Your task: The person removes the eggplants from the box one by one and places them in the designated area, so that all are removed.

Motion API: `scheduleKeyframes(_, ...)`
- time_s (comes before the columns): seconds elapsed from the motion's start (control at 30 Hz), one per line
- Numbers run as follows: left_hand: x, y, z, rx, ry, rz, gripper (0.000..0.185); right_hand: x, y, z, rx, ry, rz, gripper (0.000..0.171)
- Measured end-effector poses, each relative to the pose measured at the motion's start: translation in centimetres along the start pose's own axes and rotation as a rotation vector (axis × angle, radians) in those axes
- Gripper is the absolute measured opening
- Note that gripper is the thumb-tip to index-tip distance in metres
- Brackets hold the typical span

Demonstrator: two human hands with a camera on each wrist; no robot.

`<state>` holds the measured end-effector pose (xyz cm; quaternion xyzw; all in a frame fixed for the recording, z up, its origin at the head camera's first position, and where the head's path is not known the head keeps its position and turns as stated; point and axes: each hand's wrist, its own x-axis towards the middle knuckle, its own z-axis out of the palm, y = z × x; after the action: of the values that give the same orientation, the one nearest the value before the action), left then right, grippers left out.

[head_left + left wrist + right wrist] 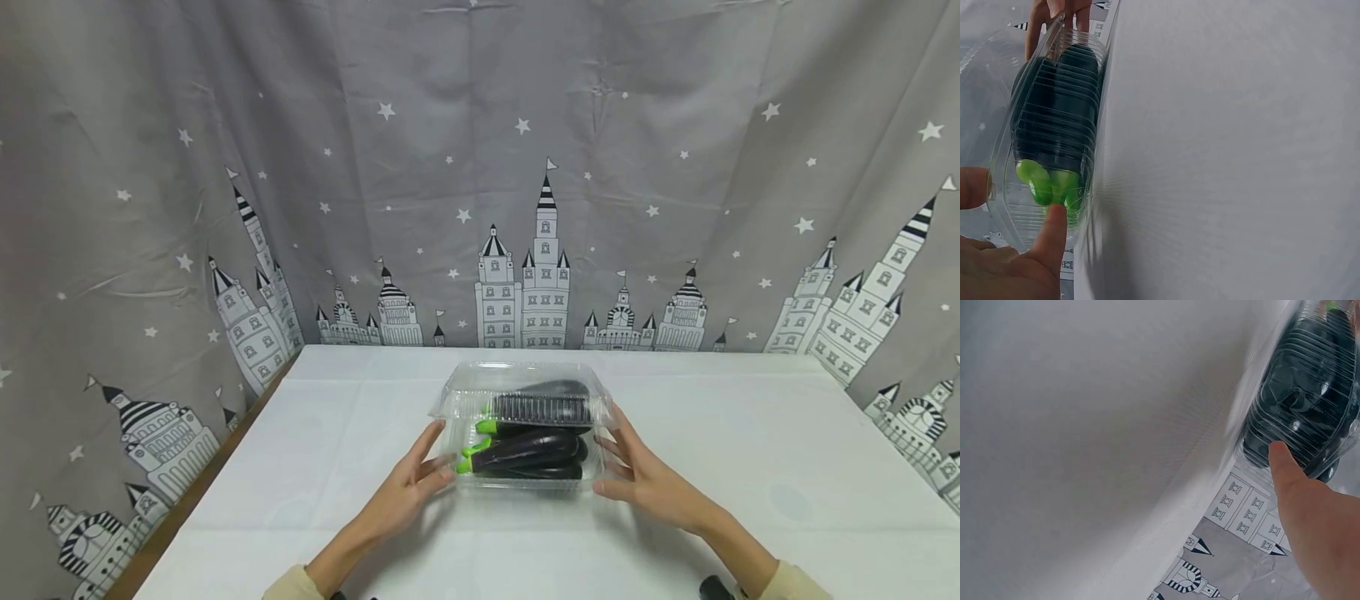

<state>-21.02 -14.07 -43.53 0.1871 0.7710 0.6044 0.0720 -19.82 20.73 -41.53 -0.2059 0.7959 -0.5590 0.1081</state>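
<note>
A clear plastic clamshell container (525,485) stands on the white table, its lid (480,380) tilted up at the back. Inside lie several dark eggplants (525,448) with bright green stem ends pointing left. My left hand (408,486) is at the container's left side, fingers extended; in the left wrist view its thumb (1052,234) touches the ribbed wall by the stems. At the opposite side is my right hand (648,477), fingers spread along the wall. The right thumb (1288,465) lies against the ribbed end in the right wrist view. Some fingertips are hidden behind the plastic.
The white table (337,417) extends around the container, with a brown edge (195,500) along its left. Behind hangs a grey curtain (420,275) printed with castles and stars. A black object (714,587) shows beside the right wrist.
</note>
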Motion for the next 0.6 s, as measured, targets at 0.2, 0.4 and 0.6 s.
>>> scheduleKeyframes(0.2, 0.02, 0.20, -0.11, 0.021, 0.020, 0.001, 0.066, 0.15, -0.10, -0.06, -0.038, 0.016, -0.004, 0.098)
scheduleKeyframes(0.4, -0.02, 0.28, -0.14, 0.019, 0.021, 0.003, 0.065, 0.08, -0.21, -0.12, -0.057, 0.022, 0.024, 0.094)
scheduleKeyframes(0.6, -0.13, 0.27, -0.14, 0.015, 0.004, 0.005, 0.066, -0.12, -0.25, -0.08, -0.048, 0.023, 0.048, 0.091)
